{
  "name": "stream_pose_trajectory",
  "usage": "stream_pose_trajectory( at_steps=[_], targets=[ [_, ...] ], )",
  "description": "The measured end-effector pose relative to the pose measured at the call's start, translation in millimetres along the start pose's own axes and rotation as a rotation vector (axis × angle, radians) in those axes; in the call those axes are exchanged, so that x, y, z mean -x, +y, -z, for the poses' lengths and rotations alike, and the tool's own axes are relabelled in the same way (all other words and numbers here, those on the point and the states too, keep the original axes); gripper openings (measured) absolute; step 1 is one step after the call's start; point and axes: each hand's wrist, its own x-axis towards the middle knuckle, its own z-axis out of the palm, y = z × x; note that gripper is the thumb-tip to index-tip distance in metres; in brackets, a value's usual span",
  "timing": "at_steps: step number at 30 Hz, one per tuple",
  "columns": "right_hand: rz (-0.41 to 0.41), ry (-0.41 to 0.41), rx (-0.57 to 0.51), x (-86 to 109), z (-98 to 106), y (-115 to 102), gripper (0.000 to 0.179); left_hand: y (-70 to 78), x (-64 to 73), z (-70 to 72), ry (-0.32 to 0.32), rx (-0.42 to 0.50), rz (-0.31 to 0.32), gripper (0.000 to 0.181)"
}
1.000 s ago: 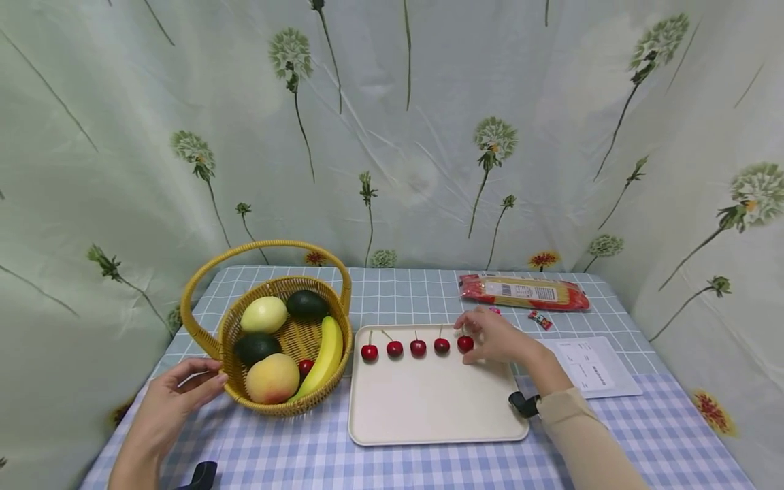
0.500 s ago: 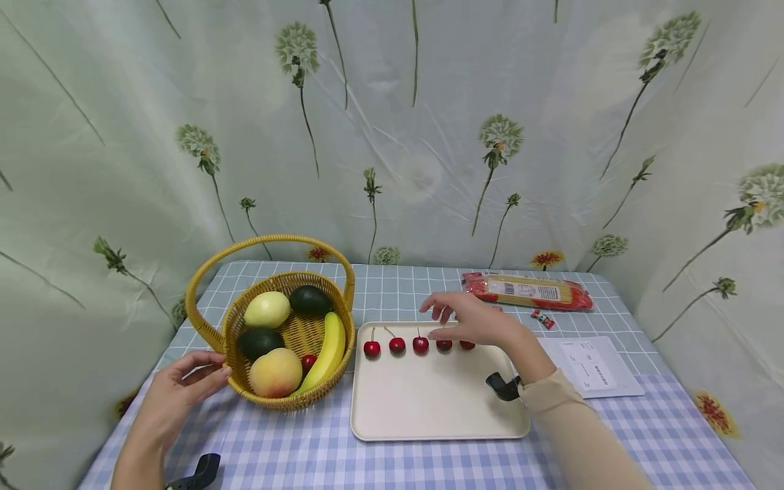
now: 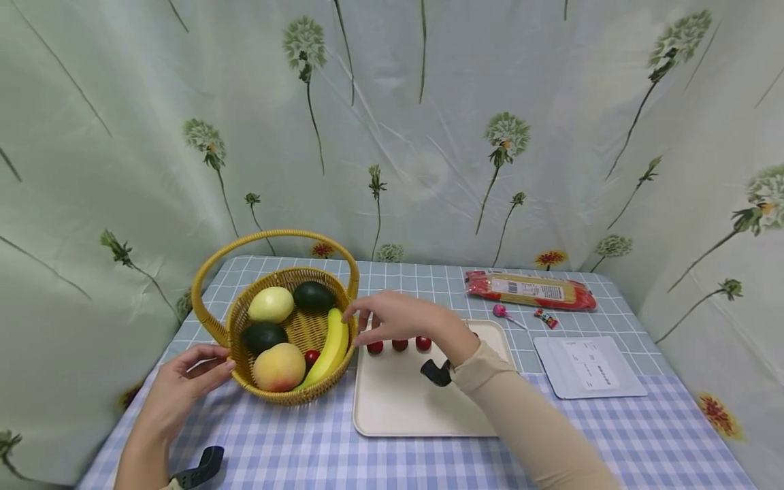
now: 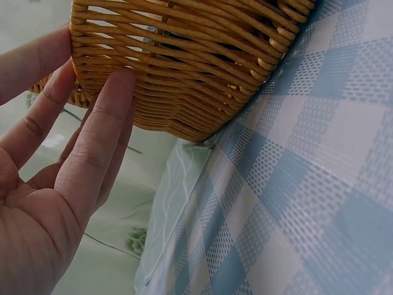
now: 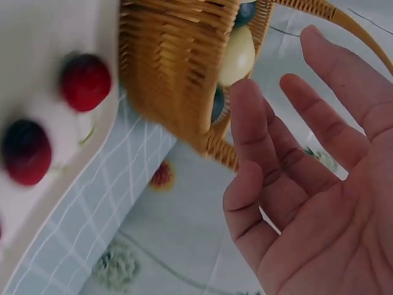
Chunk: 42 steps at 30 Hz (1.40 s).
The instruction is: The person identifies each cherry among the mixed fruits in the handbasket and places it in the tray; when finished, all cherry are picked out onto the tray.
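At the front left side of the yellow wicker basket [image 3: 298, 396], my left hand [image 3: 186, 381] touches the basket wall with fairly straight fingertips, as the left wrist view also shows. In the basket lie a banana [image 3: 333, 347], a peach [image 3: 279, 367], a pale yellow-green fruit [image 3: 271, 304], two dark green avocado-like fruits [image 3: 314, 297] and one cherry [image 3: 312, 358]. My right hand [image 3: 398, 320] hovers between tray and basket, its fingertips near the basket's right rim. It holds nothing. Several red cherries [image 3: 423, 344] sit in a row along the cream tray's [image 3: 404, 408] far side, partly hidden by that hand.
Behind and right of the tray lie a red-ended pasta packet [image 3: 529, 289], a pink lollipop [image 3: 500, 311], a small wrapped candy [image 3: 546, 318] and a white labelled pouch [image 3: 591, 367]. The basket's tall handle [image 3: 275, 233] arches over it. A patterned curtain [image 3: 429, 136] hangs behind the table.
My right hand has left the rightmost cherry and swept left over the row to the basket's right side, carrying nothing. My left hand stays at the basket. The head view has shifted slightly.
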Motion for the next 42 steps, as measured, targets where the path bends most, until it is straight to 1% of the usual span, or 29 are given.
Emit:
stream_pose_trajectory(
  at_steps=[4,10,13,16,20,23,28,30,37,42],
  targets=[
    [0.039,-0.036,0.031,-27.0,-2.6,-9.2,0.041,1.7,0.5,-0.8,0.001,-0.032,-0.019,0.022],
    [0.028,-0.106,0.083,-56.8,-6.4,-25.4,0.040,3.3,1.8,-1.2,0.004,-0.070,-0.033,0.025],
    [-0.008,-0.137,0.096,-69.9,-8.6,-33.9,0.043,3.7,2.0,-0.9,0.006,-0.083,-0.035,0.026],
    [-0.058,-0.180,0.067,-82.6,-12.9,-40.9,0.047,3.9,2.0,-0.4,0.004,-0.085,-0.039,0.026],
    [-0.143,-0.245,-0.001,-97.5,-18.4,-47.6,0.049,3.8,1.5,-0.1,-0.002,-0.070,-0.050,0.026],
    [-0.204,-0.282,-0.037,-104.6,-20.5,-50.9,0.049,3.5,0.9,-0.5,-0.007,-0.059,-0.063,0.025],
    [-0.265,-0.341,-0.107,-111.7,-22.6,-55.4,0.046,3.0,0.9,-0.5,-0.006,-0.078,-0.070,0.027],
    [-0.297,-0.365,-0.128,-114.0,-22.9,-57.3,0.040,3.0,0.9,-0.6,-0.005,-0.094,-0.069,0.028],
    [-0.412,-0.446,-0.175,-120.1,-23.2,-64.4,0.019,4.2,1.9,-0.6,-0.003,-0.101,-0.065,0.030],
    [-0.466,-0.469,-0.195,-122.1,-24.4,-66.4,0.007,5.4,3.0,-0.8,-0.002,-0.120,-0.068,0.033]
  ],
)
